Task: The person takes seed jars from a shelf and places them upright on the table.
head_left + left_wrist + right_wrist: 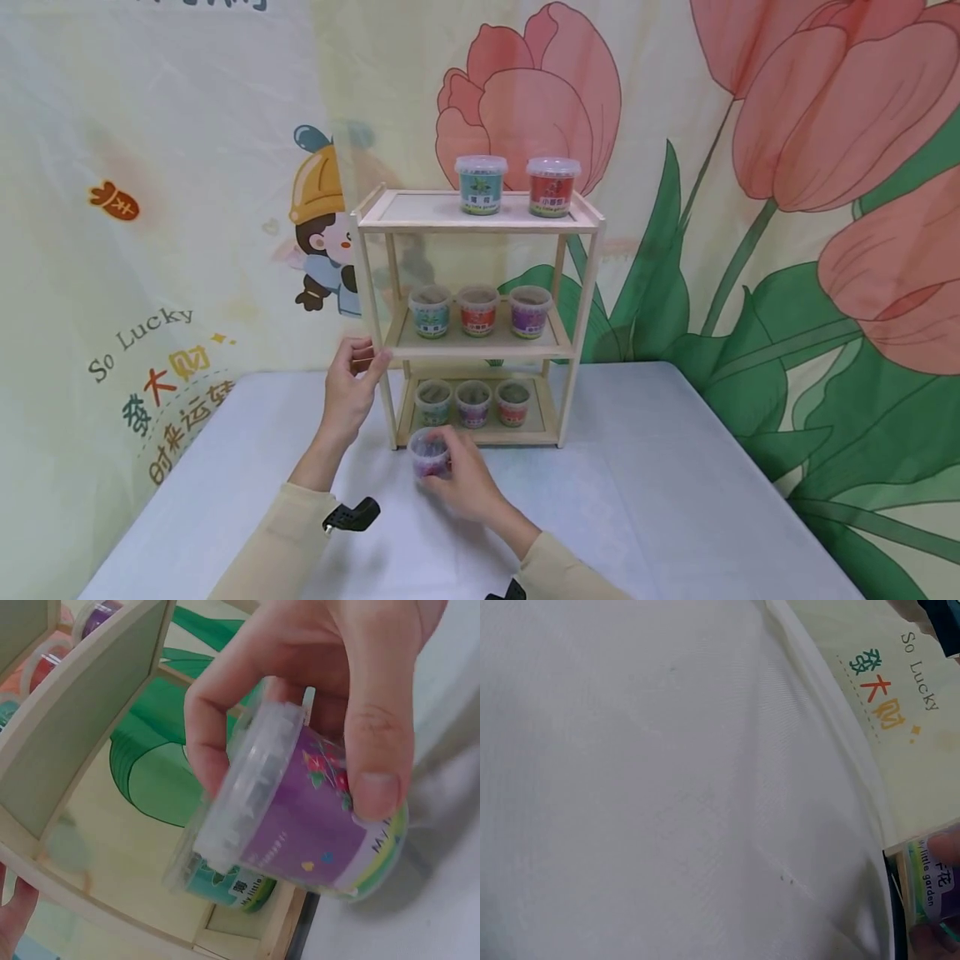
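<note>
My right hand grips a small lidded plastic cup with a purple label, just in front of the bottom shelf's left corner. The left wrist view shows this purple cup up close and tilted, its clear lid to the left, fingers and thumb around it. Part of the cup also appears at the right wrist view's lower right edge. My left hand holds the left post of a three-tier wooden rack at the middle shelf, its thumb in front. Some of its fingers are hidden.
Teal and red cups stand on the top shelf. Teal, red and purple cups line the middle shelf. The bottom shelf bears teal, purple and red cups. A white cloth covers the table before a printed backdrop.
</note>
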Tool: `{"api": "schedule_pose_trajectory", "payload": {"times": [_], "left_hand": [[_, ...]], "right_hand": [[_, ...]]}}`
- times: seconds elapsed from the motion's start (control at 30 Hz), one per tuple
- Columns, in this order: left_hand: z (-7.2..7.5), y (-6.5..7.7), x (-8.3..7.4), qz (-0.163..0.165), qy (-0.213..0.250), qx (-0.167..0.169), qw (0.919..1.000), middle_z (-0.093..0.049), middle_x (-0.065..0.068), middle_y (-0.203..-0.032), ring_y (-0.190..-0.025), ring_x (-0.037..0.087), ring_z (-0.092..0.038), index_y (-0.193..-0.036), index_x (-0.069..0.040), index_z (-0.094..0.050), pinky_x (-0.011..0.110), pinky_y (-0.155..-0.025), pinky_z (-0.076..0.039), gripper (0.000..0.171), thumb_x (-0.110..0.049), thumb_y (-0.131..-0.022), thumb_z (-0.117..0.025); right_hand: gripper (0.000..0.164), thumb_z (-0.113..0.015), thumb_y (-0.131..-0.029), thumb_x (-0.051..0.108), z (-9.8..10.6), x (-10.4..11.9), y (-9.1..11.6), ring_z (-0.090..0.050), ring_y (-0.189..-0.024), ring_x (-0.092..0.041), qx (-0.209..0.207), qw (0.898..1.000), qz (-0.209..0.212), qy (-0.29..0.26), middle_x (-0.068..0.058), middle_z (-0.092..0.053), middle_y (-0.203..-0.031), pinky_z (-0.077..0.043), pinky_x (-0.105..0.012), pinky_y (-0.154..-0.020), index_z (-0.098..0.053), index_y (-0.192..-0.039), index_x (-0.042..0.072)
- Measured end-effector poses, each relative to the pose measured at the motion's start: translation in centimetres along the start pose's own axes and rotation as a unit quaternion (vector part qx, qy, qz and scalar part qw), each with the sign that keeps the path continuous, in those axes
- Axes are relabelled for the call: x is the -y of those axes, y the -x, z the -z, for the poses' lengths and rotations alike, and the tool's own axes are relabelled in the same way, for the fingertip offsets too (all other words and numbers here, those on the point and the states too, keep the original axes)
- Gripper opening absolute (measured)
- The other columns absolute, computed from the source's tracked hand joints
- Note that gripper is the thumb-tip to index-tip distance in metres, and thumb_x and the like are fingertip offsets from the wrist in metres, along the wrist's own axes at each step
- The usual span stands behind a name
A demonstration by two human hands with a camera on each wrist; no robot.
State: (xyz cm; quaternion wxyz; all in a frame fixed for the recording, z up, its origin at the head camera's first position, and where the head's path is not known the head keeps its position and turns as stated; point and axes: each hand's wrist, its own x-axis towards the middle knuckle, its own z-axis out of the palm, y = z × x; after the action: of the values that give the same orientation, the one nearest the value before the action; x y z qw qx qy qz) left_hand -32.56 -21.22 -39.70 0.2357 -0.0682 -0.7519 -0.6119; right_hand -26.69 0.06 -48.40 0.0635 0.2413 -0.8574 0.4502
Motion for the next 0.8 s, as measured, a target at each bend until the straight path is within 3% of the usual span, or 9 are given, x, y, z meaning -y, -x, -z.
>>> {"api": "schedule_pose_trajectory", "payload": {"times": [0.53,0.8], "left_hand": [[0.0,0.0,-0.1,0.01,-0.008,-0.004,0.9999,-0.061,0.011,-0.127,-0.112,0.02,-0.055,-0.133,-0.008,-0.056,0.02,-0.085,-0.05,0.042,-0.036,-0.105,-0.07],[0.1,-0.1,-0.4,0.018,-0.001,0.005,0.9998,-0.059,0.014,-0.131,-0.112,0.019,-0.054,-0.137,-0.004,-0.054,0.017,-0.084,-0.049,0.042,-0.029,-0.106,-0.068]], "right_hand": [[0.056,-0.087,-0.087,0.008,-2.2,-0.2,-0.1,-0.062,-0.118,-0.029,0.001,1.0,-0.024,0.009,-0.009,-0.054,-0.125,-0.055,-0.046,-0.098,-0.057,-0.133,0.022],[0.058,-0.086,-0.087,0.006,-1.8,-0.2,-0.2,-0.062,-0.123,-0.035,0.03,0.999,-0.025,0.02,-0.014,-0.055,-0.132,-0.055,-0.052,-0.101,-0.056,-0.133,0.023]]}}
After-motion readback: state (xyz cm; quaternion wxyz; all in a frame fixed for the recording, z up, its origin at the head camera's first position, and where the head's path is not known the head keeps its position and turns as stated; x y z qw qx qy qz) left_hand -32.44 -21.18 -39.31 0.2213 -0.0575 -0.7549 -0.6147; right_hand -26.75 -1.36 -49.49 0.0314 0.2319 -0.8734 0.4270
